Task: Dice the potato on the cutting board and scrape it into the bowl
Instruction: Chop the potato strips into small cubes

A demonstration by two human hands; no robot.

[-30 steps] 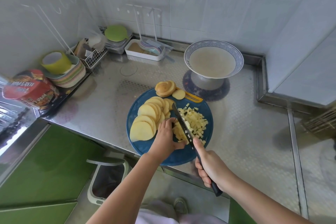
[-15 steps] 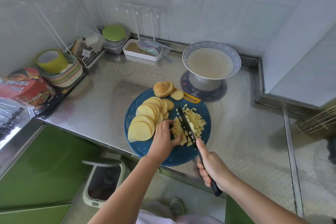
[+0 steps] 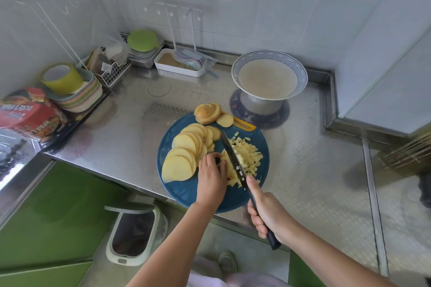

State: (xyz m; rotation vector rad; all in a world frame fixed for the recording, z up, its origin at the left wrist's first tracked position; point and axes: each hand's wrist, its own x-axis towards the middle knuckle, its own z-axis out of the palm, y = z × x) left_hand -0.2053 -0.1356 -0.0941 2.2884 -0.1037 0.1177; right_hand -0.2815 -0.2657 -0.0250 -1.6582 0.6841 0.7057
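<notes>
Nearest us, below the counter edge, stands one white bin (image 3: 135, 233) with its lid tipped open. Above it our two hands work. Our right hand (image 3: 268, 214) is clenched round the dark handle of the one knife (image 3: 233, 161), forefinger laid along its spine, the blade slanting away across the board. Our left hand (image 3: 211, 177) curls its fingertips down on the potato strips (image 3: 229, 171), touching the blade's left side.

Both rest on one round blue cutting board (image 3: 186, 191), whose near rim reaches the front edge of the steel counter (image 3: 116, 142). Right of the blade lies one loose heap of dice (image 3: 248, 156). Left of it is a fan of overlapping potato slices (image 3: 184, 156), too stacked for us to count. At the far rim sit end pieces (image 3: 207, 113).

Bare steel opens wide to the board's right and left. Just beyond the board stands one patterned bowl (image 3: 268, 53) on a raised foot, near the back wall.
</notes>
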